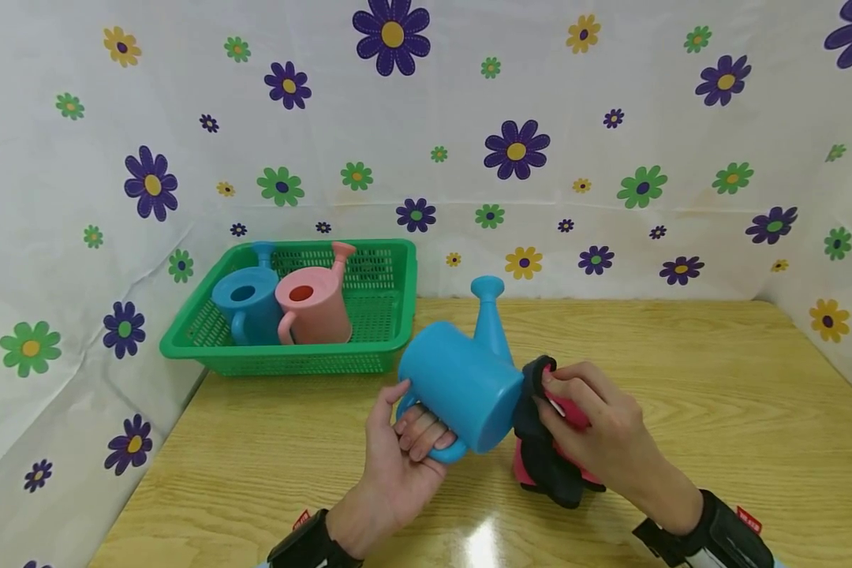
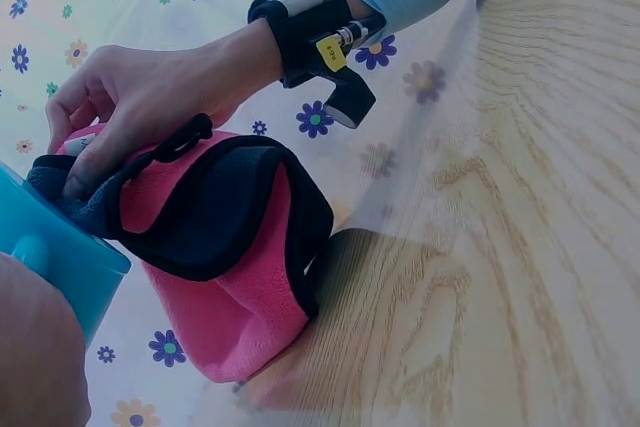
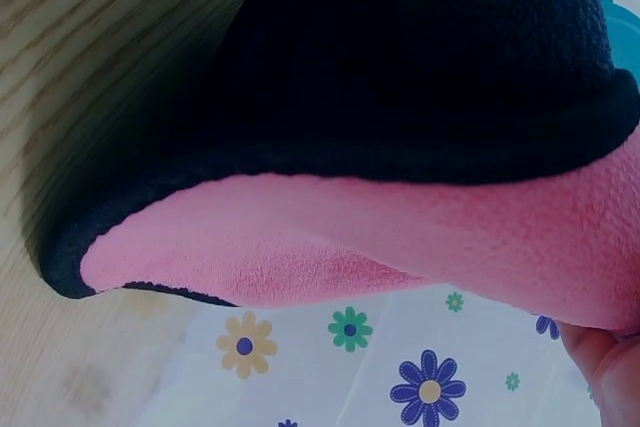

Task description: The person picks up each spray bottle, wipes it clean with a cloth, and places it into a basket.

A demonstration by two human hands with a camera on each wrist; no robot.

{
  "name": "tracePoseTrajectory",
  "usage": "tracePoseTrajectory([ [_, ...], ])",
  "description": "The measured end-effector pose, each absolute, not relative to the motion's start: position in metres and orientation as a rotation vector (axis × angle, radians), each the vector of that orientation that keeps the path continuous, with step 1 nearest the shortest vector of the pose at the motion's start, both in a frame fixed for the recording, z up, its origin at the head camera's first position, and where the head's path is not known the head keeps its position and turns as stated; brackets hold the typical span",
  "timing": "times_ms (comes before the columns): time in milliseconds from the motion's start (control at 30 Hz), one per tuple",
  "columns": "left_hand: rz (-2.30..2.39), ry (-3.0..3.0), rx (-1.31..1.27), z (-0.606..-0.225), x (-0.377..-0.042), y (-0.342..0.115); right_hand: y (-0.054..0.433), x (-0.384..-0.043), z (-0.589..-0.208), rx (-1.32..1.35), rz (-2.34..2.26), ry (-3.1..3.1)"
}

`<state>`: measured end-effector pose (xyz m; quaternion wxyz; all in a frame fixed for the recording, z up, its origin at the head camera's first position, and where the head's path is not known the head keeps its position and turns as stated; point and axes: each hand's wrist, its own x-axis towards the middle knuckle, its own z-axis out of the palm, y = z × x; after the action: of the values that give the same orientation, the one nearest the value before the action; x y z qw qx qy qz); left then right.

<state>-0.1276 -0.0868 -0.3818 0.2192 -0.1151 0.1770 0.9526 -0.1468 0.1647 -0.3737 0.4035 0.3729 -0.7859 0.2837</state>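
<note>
My left hand [image 1: 405,465] grips the handle of a blue watering can [image 1: 461,386], fingers curled through it. The can is tipped over on its side in the air, spout pointing up and away, its base turned to the right. A pink and dark grey cloth [image 1: 550,442] is pinched in my right hand [image 1: 603,434], which presses it against the can's base. Folds of the cloth [image 2: 230,337] hang down toward the table in the left wrist view. Its pink side [image 3: 270,237] and dark edge fill much of the right wrist view.
A green plastic basket [image 1: 298,364] stands at the back left of the wooden table [image 1: 717,394]. Inside it are another blue watering can [image 1: 255,304] and a pink watering can [image 1: 319,308], side by side. A flower-patterned sheet [image 1: 433,102] hangs behind and beside the table.
</note>
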Motion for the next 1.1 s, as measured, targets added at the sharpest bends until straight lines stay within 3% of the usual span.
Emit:
tracePoseTrajectory([
  [533,2.64,0.469,-0.341,-0.383,-0.126,-0.086,0.158,-0.141,-0.379,0.996,0.746,-1.982],
  [1100,2.689,0.397,-0.278,-0.377,-0.132,-0.09,0.133,-0.126,-0.391,1.37,0.723,-1.882],
])
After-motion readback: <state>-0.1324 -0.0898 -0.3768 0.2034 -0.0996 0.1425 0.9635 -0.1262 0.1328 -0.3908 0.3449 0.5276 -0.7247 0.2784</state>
